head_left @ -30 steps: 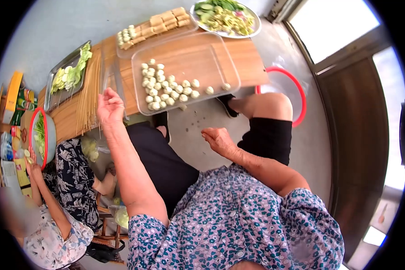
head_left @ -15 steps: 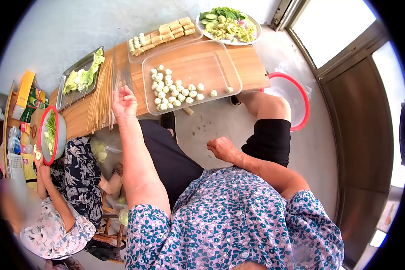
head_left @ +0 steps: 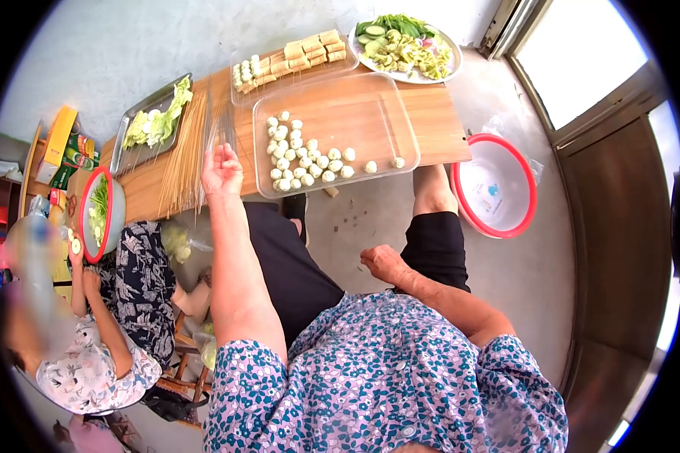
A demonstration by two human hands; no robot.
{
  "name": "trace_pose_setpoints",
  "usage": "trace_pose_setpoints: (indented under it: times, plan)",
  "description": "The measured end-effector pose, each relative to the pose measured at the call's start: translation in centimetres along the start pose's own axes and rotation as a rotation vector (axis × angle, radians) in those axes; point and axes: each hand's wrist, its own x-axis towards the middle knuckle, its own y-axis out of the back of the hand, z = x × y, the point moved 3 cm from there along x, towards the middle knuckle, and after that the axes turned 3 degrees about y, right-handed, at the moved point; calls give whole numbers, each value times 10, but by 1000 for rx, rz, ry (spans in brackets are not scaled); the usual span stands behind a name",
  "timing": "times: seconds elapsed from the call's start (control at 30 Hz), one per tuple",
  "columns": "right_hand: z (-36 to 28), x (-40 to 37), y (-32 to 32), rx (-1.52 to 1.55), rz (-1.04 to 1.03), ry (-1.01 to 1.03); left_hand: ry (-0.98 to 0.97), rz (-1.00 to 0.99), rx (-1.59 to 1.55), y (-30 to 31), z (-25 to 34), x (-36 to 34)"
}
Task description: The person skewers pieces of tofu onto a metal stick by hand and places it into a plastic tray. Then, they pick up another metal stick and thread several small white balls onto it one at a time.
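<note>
My left hand is at the table's near side, between the wooden skewers and the large clear tray. Its fingers are curled together beside thin clear plastic; what they hold, if anything, is too small to tell. In the large tray lie several pale green-speckled balls, mostly to the left, with two apart at the right. Over my lap, my right hand is closed with nothing visible in it. Behind, a smaller tray holds rolled pieces and some skewered balls.
A plate of sliced vegetables is at the back right. Leafy greens lie in a metal tray at left. A red-rimmed basin stands on the floor. At left, a person holds a pale slice beside a red-rimmed bowl.
The view has shifted, so the table and trays appear farther right. My right knee has moved left relative to the basin, uncovering more of it. Both hands keep about the same pose.
</note>
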Motion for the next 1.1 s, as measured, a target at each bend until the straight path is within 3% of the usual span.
trace_pose_setpoints:
  times: [0.27,0.4,0.47,0.57,0.8,1.1]
  plan:
    - [24,0,21,66,129,-39,-8,-39,63,-2,-9,22]
    - [37,-1,27,91,196,-44,-120,127,174,-21,-28,17]
    - [44,-4,27,227,209,-171,-124,115,197,-25,-29,19]
    - [47,-9,31,273,255,-126,-160,203,229,-32,-34,18]
    - [45,-7,30,423,300,-241,-127,149,277,-36,-37,14]
    - [42,6,16,423,127,-406,-168,219,-52,-8,-20,4]
